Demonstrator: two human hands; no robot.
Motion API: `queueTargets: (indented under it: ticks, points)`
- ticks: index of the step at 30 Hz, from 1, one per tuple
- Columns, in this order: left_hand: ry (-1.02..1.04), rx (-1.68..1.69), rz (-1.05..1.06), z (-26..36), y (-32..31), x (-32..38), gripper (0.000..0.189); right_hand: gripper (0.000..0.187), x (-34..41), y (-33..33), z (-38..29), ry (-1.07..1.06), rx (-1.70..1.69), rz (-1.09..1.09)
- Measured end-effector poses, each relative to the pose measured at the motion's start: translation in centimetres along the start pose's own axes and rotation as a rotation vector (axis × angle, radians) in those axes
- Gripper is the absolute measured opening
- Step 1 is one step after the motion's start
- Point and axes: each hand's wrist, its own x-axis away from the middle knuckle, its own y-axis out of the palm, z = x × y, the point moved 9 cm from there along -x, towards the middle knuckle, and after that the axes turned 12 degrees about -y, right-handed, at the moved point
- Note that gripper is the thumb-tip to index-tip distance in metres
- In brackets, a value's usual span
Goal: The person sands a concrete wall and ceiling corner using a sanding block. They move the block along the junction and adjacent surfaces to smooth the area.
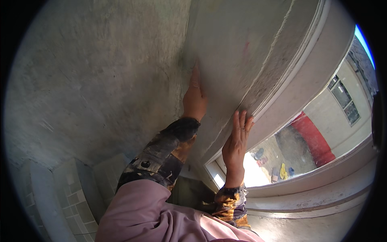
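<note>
My left hand (195,103) reaches up to the inner corner where two grey plastered walls meet. Its index finger is extended along the wall (223,60), and the other fingers look folded, so their grip is hidden. Lower and to the right, my right hand (237,145) lies with fingers stretched against the wall's edge beside the window frame (290,87). Nothing shows in it. A rough, pale raised seam (266,62) runs down the plaster, ending near the right fingertips. Patterned cuffs cover both forearms.
At the lower left are tiled steps (74,196). A window sill (302,204) curves along the lower right. Through the window, a red band (314,140), several pieces of footwear (283,171) and a building wall with a window (344,99) are visible outside.
</note>
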Motion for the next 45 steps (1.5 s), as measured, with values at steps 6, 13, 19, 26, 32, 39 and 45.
queueTargets:
  ticks: [6,13,19,26,32,39,45]
  points:
    - [0.062,-0.108,0.017,0.3,-0.1,-1.1,0.065,0.062,0.0,-0.1,-0.1,0.008,0.030,0.001]
    - [-0.049,0.074,-0.062,-1.4,0.3,-0.8,0.065,0.057,-0.1,-0.2,-0.1,0.000,0.018,-0.013]
    - [0.045,-0.157,0.039,-1.7,0.4,0.4,0.066,0.054,-0.1,-0.1,-0.2,-0.003,0.042,-0.012]
    - [-0.062,0.158,-0.108,-2.7,1.1,2.0,0.068,0.054,-0.1,-0.2,-0.1,-0.013,0.014,-0.006]
    - [0.105,-0.080,-0.055,-4.5,2.3,3.8,0.066,0.054,-0.1,-0.1,-0.1,-0.009,0.030,-0.012]
    - [-0.170,0.125,-0.133,-6.1,2.1,1.4,0.066,0.054,-0.2,-0.2,-0.2,-0.004,0.016,-0.029]
    - [0.062,-0.052,0.020,-5.8,2.0,3.2,0.067,0.055,-0.1,-0.1,-0.3,-0.021,0.043,-0.007]
